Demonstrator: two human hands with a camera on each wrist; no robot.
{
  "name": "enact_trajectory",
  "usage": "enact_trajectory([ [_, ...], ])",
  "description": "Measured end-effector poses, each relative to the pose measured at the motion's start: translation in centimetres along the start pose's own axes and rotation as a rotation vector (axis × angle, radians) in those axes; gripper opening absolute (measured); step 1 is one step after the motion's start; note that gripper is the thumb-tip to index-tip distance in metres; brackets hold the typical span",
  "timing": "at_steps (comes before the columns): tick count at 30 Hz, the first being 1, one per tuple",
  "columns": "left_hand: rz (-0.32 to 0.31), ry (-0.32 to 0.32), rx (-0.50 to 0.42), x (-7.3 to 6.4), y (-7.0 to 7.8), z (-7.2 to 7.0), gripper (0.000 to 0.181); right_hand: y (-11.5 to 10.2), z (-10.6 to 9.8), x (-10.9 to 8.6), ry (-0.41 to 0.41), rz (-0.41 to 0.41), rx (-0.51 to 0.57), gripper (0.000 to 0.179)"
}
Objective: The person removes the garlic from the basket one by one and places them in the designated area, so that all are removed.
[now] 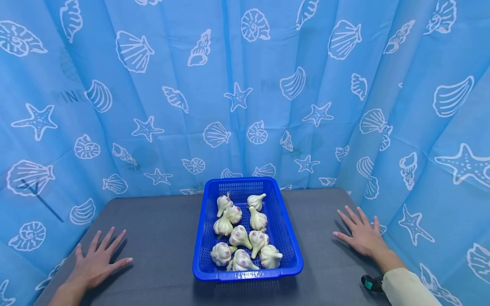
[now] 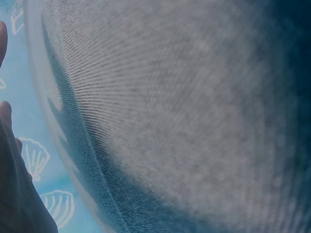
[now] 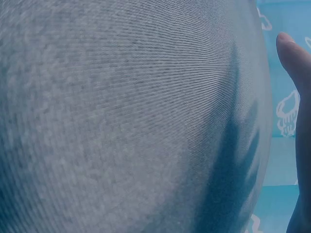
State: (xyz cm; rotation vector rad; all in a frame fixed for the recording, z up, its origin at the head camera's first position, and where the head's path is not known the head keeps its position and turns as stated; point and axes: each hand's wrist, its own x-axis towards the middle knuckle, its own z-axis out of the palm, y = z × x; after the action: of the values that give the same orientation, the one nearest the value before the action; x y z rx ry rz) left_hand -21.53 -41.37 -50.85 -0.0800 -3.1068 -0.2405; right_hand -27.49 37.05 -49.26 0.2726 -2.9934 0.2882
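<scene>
A blue plastic basket (image 1: 289,238) with perforated sides stands in the middle of the table in the head view. Several garlic bulbs (image 1: 240,236), white with purple patches, lie loose inside it, mostly toward its near and left parts. To the left of the basket, my left hand (image 1: 95,263) is spread palm down over the table with nothing in it. My right hand (image 1: 361,235) is spread the same way on the right side, also holding nothing. Each wrist view shows part of its hand, the left (image 2: 19,179) and the right (image 3: 301,92), at the outer edge above grey cloth.
Grey cloth covers the table (image 1: 160,238). A light blue curtain (image 1: 237,114) with white shells and starfish hangs behind it and along both sides. A black strap with a small device (image 1: 371,283) is at the right wrist, beside a pale sleeve (image 1: 407,289).
</scene>
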Motion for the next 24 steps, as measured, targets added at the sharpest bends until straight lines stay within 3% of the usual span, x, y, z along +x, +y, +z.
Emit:
enact_trajectory([
  [8, -0.001, 0.009, 0.006, 0.0, 0.3, -0.1, 0.102, -0.2, -0.3, 0.1, 0.023, -0.002, 0.005, 0.084],
  [14, 0.045, 0.051, 0.010, 0.2, 0.6, -0.4, 0.096, -0.8, -0.8, 0.4, 0.065, -0.045, -0.006, 0.078],
  [24, 0.111, 0.130, -0.058, 0.9, 3.0, -1.4, 0.079, -1.9, -1.1, 1.2, 0.193, -0.154, 0.027, 0.070],
])
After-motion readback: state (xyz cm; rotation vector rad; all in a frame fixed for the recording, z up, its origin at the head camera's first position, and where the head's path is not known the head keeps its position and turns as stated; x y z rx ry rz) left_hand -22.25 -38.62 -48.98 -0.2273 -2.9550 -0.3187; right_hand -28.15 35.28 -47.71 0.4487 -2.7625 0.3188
